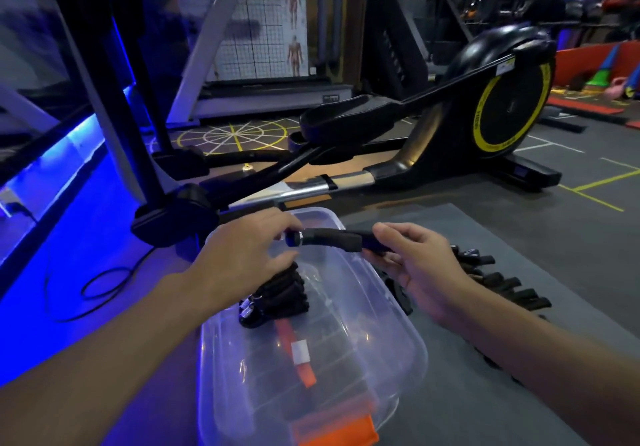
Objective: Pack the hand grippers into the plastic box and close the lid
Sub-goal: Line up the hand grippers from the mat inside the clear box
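You hold one hand gripper (332,239) in the air just above the far end of the plastic box (408,327). Its long axis lies almost level and runs across the box from left to right. The end with the round knob and the shiny metal ring points to the left. The handles are black and matte, it seems with a foam cover, but the picture is a little blurred there.

Your left hand (249,248) has its fingers curled around the knob end, with the thumb under it. Your right hand (415,265) pinches the other end between the thumb and the fingers.

The box is clear, smooth plastic, rectangular with round corners. Inside, at the far left part, some packed grippers (280,293) lie close together, black with small steel coil springs. An orange strip (298,352) shows through the clear plastic at the near part.

To the right of the box, a row of grippers (502,282) lies on the grey mat (519,376). Behind the box stands a black elliptical trainer (485,116) with a yellow ring on its wheel.
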`<state>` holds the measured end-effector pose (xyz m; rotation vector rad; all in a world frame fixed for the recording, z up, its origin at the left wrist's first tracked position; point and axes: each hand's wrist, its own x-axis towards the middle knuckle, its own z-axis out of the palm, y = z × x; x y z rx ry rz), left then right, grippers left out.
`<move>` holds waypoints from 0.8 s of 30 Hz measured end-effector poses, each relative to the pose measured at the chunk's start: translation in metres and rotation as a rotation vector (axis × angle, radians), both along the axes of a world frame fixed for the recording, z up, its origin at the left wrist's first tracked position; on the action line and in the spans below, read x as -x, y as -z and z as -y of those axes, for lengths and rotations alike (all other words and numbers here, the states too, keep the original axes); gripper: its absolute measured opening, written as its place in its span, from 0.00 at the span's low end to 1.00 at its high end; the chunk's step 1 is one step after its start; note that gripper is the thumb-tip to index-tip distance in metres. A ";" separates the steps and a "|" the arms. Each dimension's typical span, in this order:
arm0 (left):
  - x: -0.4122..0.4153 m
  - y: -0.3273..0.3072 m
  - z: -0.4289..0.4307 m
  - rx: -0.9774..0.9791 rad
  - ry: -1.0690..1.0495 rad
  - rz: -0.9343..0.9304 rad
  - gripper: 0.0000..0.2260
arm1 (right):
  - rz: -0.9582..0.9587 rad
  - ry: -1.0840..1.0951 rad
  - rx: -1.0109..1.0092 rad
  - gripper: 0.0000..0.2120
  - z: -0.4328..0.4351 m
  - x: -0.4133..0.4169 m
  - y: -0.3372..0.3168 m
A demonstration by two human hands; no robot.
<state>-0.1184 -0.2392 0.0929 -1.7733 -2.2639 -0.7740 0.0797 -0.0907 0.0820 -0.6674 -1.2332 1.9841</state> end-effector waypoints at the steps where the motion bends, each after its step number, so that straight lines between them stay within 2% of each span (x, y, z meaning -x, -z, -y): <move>1: 0.000 -0.001 0.002 0.001 0.003 -0.012 0.15 | -0.002 -0.008 0.014 0.08 0.001 0.001 0.000; 5: 0.003 -0.002 0.007 -0.028 0.045 -0.002 0.12 | 0.012 -0.067 0.034 0.09 0.006 0.005 0.002; 7: 0.006 -0.001 0.008 -0.056 0.064 0.019 0.12 | 0.063 -0.093 -0.018 0.08 0.009 0.006 0.003; 16: 0.009 0.000 0.015 -0.044 0.074 0.104 0.10 | 0.381 -0.067 -0.533 0.06 0.007 0.009 0.004; 20: 0.010 0.000 0.018 -0.012 0.086 0.134 0.05 | 0.488 -0.016 -0.852 0.15 0.003 0.009 0.003; 24: 0.010 0.001 0.021 0.027 0.088 0.140 0.04 | 0.475 -0.093 -0.996 0.22 0.005 0.011 0.001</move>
